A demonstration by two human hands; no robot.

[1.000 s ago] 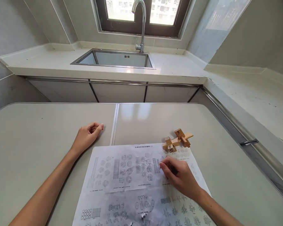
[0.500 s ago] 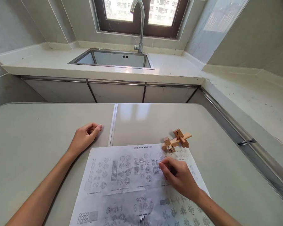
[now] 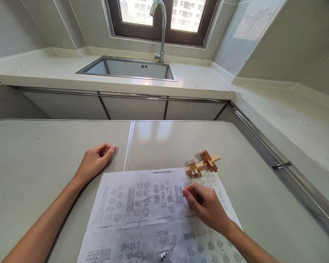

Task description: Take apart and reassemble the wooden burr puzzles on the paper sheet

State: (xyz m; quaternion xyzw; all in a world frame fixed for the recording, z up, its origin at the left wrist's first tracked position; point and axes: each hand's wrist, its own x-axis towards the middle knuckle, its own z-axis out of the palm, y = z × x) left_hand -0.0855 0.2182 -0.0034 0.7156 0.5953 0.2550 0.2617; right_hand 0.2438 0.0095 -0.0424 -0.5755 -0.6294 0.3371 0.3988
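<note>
1. Steel-rimmed sink [image 3: 134, 68] set into a pale counter [image 3: 200, 78].
2. Curved chrome faucet [image 3: 163, 33] mounted behind the sink, before a dark-framed window [image 3: 157, 28].
3. Grey cabinet fronts [image 3: 134, 106] beneath the counter, divided by dark strips [image 3: 166, 109].
4. Metal rail [image 3: 263, 140] slanting along the right.
5. Buildings [image 3: 190, 16] beyond the window.

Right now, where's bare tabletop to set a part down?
Free: table left of the left forearm; beyond the paper, between left hand and wooden assembly; right of the paper, beyond the right forearm. Crowded: the paper's upper right corner, with the wooden assembly there and the right hand just nearer.
</note>
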